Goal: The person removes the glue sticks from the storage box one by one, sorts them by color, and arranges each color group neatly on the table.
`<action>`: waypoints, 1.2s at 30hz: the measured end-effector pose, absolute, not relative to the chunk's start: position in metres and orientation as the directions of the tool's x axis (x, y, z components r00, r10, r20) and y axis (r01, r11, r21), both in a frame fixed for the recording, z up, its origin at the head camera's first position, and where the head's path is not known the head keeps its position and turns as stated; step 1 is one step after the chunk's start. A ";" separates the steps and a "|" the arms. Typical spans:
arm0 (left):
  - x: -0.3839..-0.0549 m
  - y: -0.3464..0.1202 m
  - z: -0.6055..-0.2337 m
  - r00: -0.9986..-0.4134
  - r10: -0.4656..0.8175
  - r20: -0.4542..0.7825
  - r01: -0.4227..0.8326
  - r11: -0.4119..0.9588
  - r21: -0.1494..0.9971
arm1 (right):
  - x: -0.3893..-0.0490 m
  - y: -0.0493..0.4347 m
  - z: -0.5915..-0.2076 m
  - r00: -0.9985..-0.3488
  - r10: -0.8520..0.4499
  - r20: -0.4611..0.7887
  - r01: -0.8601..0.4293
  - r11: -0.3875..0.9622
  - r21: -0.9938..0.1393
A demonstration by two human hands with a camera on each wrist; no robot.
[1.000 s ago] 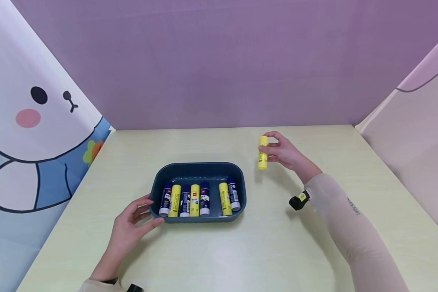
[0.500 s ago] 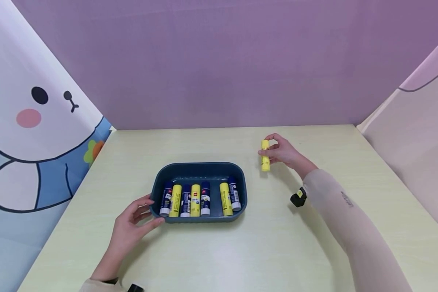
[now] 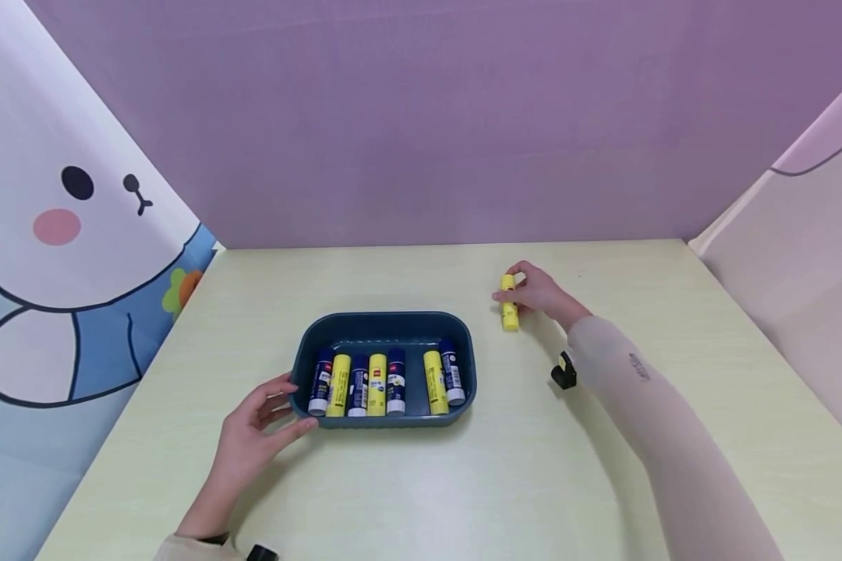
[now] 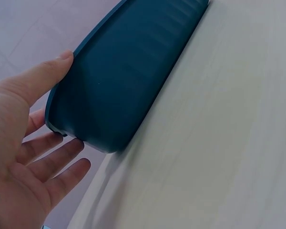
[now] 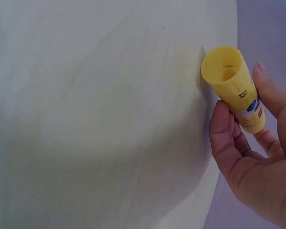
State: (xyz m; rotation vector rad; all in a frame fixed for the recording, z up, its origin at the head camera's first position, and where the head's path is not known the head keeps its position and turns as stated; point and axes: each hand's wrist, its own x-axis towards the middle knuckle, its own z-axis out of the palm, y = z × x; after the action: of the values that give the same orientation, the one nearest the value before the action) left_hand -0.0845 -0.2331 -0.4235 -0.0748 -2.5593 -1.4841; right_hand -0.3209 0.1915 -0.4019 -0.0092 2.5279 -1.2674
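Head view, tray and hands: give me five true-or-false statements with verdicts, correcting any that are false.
1. The right hand holds a yellow tube. True.
2. The held tube is directly above the tray. False: it is beyond the right end of the tray.
3. The left hand is at the tray's near left corner. True.
4. Yellow tubes outnumber blue ones in the tray. False: it holds four dark blue tubes and three yellow ones.
5. A gap separates the two rightmost tubes in the tray from the other five. True.
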 end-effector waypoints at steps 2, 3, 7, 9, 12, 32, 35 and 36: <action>-0.084 -0.233 -0.423 -0.982 -0.047 0.182 0.135 0.500 0.855 | -0.322 0.189 -0.402 -0.949 -0.135 -0.286 0.137 0.639 -0.757; -0.084 -0.233 -0.423 -0.982 -0.047 0.183 0.136 0.499 0.856 | -0.322 0.188 -0.402 -0.948 -0.128 -0.293 0.142 0.652 -0.745; -0.084 -0.233 -0.424 -0.981 -0.046 0.187 0.139 0.501 0.854 | -0.322 0.185 -0.403 -0.944 -0.100 -0.315 0.165 0.682 -0.713; -0.084 -0.233 -0.424 -0.981 -0.049 0.186 0.137 0.505 0.852 | -0.322 0.184 -0.404 -0.944 -0.089 -0.317 0.171 0.691 -0.702; -0.084 -0.233 -0.423 -0.982 -0.050 0.183 0.133 0.506 0.852 | -0.322 0.184 -0.405 -0.943 -0.082 -0.321 0.174 0.703 -0.690; -0.085 -0.233 -0.424 -0.981 -0.041 0.189 0.145 0.493 0.858 | -0.322 0.191 -0.405 -0.937 -0.104 -0.333 0.200 0.620 -0.758; -0.086 -0.233 -0.424 -0.981 -0.041 0.189 0.145 0.493 0.858 | -0.323 0.193 -0.405 -0.937 -0.112 -0.332 0.198 0.612 -0.766; -0.086 -0.232 -0.424 -0.981 -0.039 0.188 0.145 0.493 0.858 | -0.323 0.194 -0.406 -0.936 -0.113 -0.332 0.199 0.608 -0.768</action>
State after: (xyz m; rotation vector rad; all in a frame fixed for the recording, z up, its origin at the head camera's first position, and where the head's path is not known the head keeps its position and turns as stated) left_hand -0.0859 -0.2325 -0.4241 -0.0914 -2.5521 -1.4926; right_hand -0.3235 0.1937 -0.4057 0.0689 2.4890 -1.2509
